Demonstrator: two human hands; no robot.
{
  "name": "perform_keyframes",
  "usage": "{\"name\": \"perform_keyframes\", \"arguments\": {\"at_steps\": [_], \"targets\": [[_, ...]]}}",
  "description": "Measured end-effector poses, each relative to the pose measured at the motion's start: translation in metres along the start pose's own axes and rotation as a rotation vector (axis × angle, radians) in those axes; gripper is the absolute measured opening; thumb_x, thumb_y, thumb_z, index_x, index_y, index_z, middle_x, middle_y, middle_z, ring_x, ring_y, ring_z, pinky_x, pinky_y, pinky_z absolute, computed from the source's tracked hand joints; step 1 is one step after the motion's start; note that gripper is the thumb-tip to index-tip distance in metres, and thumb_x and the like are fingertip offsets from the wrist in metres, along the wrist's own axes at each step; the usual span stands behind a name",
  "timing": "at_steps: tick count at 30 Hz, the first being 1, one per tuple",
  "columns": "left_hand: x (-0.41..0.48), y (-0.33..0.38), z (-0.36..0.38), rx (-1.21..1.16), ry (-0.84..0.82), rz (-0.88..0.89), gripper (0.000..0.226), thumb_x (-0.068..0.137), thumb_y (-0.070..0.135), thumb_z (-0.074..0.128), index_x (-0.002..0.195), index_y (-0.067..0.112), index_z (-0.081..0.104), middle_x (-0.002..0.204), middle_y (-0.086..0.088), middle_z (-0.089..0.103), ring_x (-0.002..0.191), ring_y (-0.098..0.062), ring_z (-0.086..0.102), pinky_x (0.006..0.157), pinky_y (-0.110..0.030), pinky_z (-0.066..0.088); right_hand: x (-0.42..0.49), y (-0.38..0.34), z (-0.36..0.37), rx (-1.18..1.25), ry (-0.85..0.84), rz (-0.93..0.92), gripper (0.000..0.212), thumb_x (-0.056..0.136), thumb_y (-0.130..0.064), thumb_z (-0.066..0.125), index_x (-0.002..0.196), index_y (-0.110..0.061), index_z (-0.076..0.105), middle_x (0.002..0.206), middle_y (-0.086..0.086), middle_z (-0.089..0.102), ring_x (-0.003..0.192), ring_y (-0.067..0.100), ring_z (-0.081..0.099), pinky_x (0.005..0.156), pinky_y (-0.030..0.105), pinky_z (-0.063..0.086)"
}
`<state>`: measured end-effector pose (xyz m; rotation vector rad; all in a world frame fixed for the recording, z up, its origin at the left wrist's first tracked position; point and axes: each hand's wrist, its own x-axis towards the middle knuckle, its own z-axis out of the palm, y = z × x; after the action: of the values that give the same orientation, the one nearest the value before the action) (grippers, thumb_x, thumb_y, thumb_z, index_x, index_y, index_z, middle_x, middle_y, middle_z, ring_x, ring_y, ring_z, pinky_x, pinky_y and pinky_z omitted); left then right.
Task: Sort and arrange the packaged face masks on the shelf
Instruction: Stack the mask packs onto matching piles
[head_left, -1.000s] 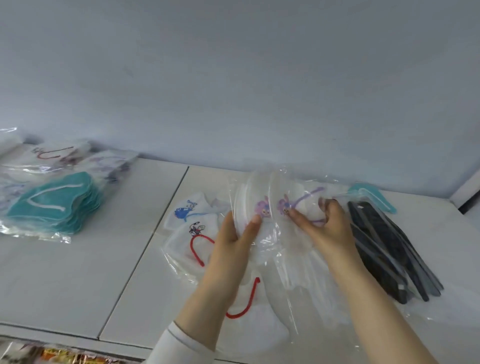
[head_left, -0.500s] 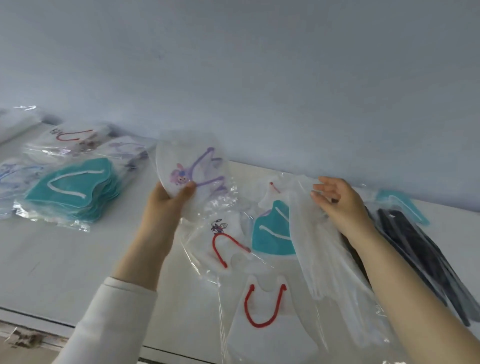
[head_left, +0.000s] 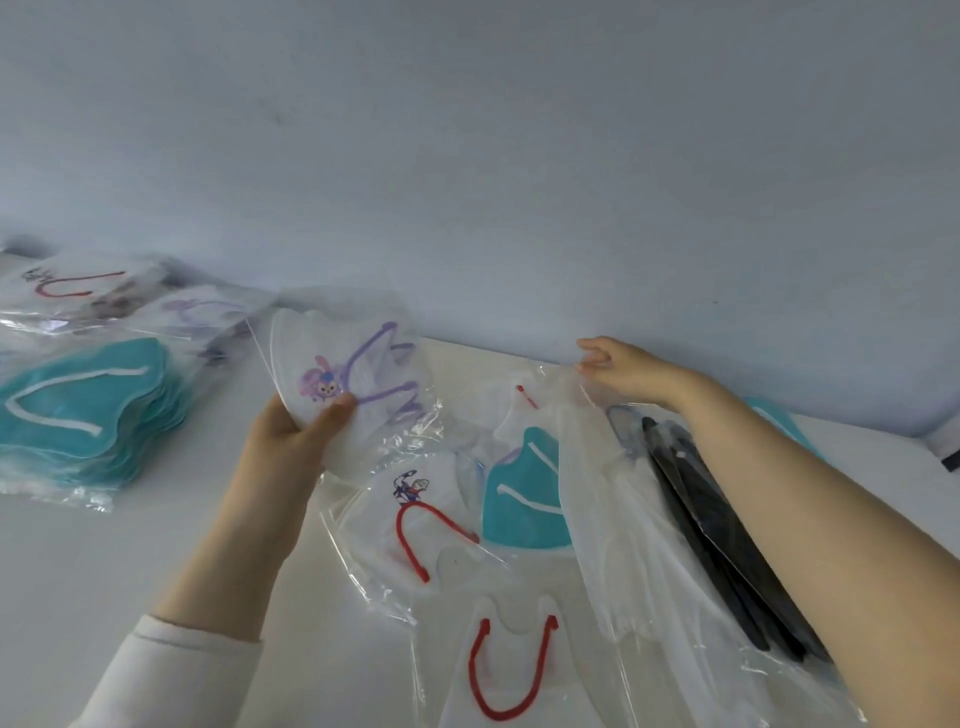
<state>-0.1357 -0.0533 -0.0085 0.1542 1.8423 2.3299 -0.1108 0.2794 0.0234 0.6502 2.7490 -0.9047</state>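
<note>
since a second ago the left grip (head_left: 291, 436) has carried the purple pack (head_left: 358, 374) away from the middle and off to the left, toward the sorted piles. over the last half second it has barely shifted. it holds the pack tilted above the shelf (head_left: 130, 561), thumb on the front by the cartoon print, fingers behind. the right grip (head_left: 628, 371) has let go of that pack and moved back toward the wall (head_left: 467, 156). it now pinches the top edge of a clear bag (head_left: 623, 519), which drapes down over the loose masks.

counted: two purple-loop packs, the one held and one lying at the back left (head_left: 208, 317). three red-loop packs: one at the far back left (head_left: 72, 286), one with a small figure in the middle (head_left: 415, 519), one plain at the near edge (head_left: 511, 670). one teal stack (head_left: 88, 415) on the left, one single teal mask (head_left: 524, 499) partly under the bag, and a teal corner (head_left: 774, 415) showing behind the right arm. one bundle of black masks (head_left: 717, 519) lies on the right, beside the bag.
</note>
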Motion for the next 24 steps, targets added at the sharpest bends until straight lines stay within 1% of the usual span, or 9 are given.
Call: {"name": "perform_keyframes", "arguments": {"at_steps": [3, 5, 8, 10, 13, 15, 18, 21, 24], "targets": [[-0.002, 0.000, -0.002, -0.014, -0.007, 0.006, 0.016, 0.091, 0.004, 0.053, 0.093, 0.016, 0.064, 0.076, 0.007, 0.074, 0.070, -0.009, 0.069, 0.069, -0.023, 0.057, -0.007, 0.021, -0.013, -0.149, -0.120, 0.074, 0.080, 0.085, -0.039, 0.063, 0.148, -0.012, 0.020, 0.152, 0.003, 0.029, 0.137, 0.018, 0.031, 0.113, 0.029, 0.023], [-0.003, 0.000, -0.002, -0.013, -0.008, 0.001, 0.014, 0.090, 0.006, 0.057, 0.092, 0.017, 0.064, 0.078, 0.006, 0.074, 0.075, -0.014, 0.068, 0.077, -0.032, 0.055, -0.009, 0.029, -0.014, -0.132, -0.098, 0.091, 0.084, 0.081, -0.038, 0.069, 0.147, -0.013, 0.024, 0.145, 0.005, 0.039, 0.128, 0.018, 0.041, 0.108, 0.028, 0.031], [-0.005, 0.000, 0.001, -0.018, -0.005, -0.019, 0.011, 0.087, 0.009, 0.061, 0.094, 0.016, 0.066, 0.088, -0.002, 0.074, 0.089, -0.028, 0.064, 0.092, -0.049, 0.046, -0.010, 0.027, -0.011, -0.064, -0.019, 0.045, 0.079, 0.076, -0.032, 0.076, 0.141, -0.015, 0.035, 0.117, 0.002, 0.055, 0.104, 0.015, 0.051, 0.092, 0.025, 0.039], [-0.006, 0.001, 0.002, -0.022, -0.010, -0.031, 0.014, 0.090, 0.007, 0.056, 0.097, 0.014, 0.066, 0.097, -0.009, 0.071, 0.094, -0.031, 0.064, 0.097, -0.053, 0.045, -0.009, 0.025, -0.009, -0.046, 0.023, 0.007, 0.068, 0.076, -0.026, 0.077, 0.134, -0.012, 0.045, 0.102, 0.000, 0.055, 0.092, 0.014, 0.052, 0.083, 0.022, 0.039], [-0.006, 0.002, 0.003, -0.017, -0.014, -0.026, 0.014, 0.091, 0.007, 0.055, 0.097, 0.014, 0.066, 0.101, -0.012, 0.070, 0.095, -0.032, 0.064, 0.097, -0.055, 0.045, -0.010, 0.015, -0.014, 0.080, 0.146, -0.052, 0.038, 0.082, -0.022, 0.071, 0.115, -0.009, 0.058, 0.091, -0.001, 0.056, 0.083, 0.012, 0.053, 0.072, 0.021, 0.040], [-0.006, 0.002, 0.003, -0.017, -0.022, -0.019, 0.015, 0.090, 0.008, 0.055, 0.099, 0.014, 0.066, 0.103, -0.013, 0.070, 0.098, -0.034, 0.064, 0.097, -0.055, 0.044, -0.012, 0.007, -0.021, 0.209, 0.214, -0.074, 0.021, 0.086, -0.023, 0.066, 0.103, -0.013, 0.060, 0.086, -0.003, 0.057, 0.080, 0.011, 0.053, 0.070, 0.022, 0.041], [-0.008, 0.001, 0.003, -0.023, -0.029, -0.024, 0.015, 0.089, 0.009, 0.057, 0.101, 0.012, 0.065, 0.105, -0.014, 0.069, 0.099, -0.034, 0.064, 0.097, -0.054, 0.045, -0.014, -0.002, -0.034, 0.398, 0.298, -0.065, 0.009, 0.090, -0.023, 0.061, 0.096, -0.016, 0.058, 0.079, -0.005, 0.054, 0.068, 0.006, 0.047, 0.062, 0.019, 0.039], [-0.009, 0.002, 0.004, -0.026, -0.035, -0.023, 0.015, 0.089, 0.010, 0.057, 0.101, 0.013, 0.065, 0.104, -0.013, 0.070, 0.097, -0.032, 0.065, 0.095, -0.051, 0.046, -0.019, -0.009, -0.044, 0.634, 0.321, -0.051, 0.006, 0.094, -0.019, 0.055, 0.089, -0.021, 0.060, 0.085, 0.002, 0.056, 0.072, 0.014, 0.049, 0.068, 0.026, 0.046], [-0.011, 0.004, 0.006, -0.017, -0.046, -0.008, 0.014, 0.089, 0.012, 0.057, 0.099, 0.016, 0.066, 0.100, -0.009, 0.072, 0.094, -0.029, 0.066, 0.090, -0.046, 0.051, -0.027, -0.011, -0.053, 0.758, 0.305, -0.067, 0.014, 0.097, -0.019, 0.048, 0.098, -0.017, 0.062, 0.095, 0.007, 0.062, 0.081, 0.021, 0.059, 0.081, 0.037, 0.052]]}}
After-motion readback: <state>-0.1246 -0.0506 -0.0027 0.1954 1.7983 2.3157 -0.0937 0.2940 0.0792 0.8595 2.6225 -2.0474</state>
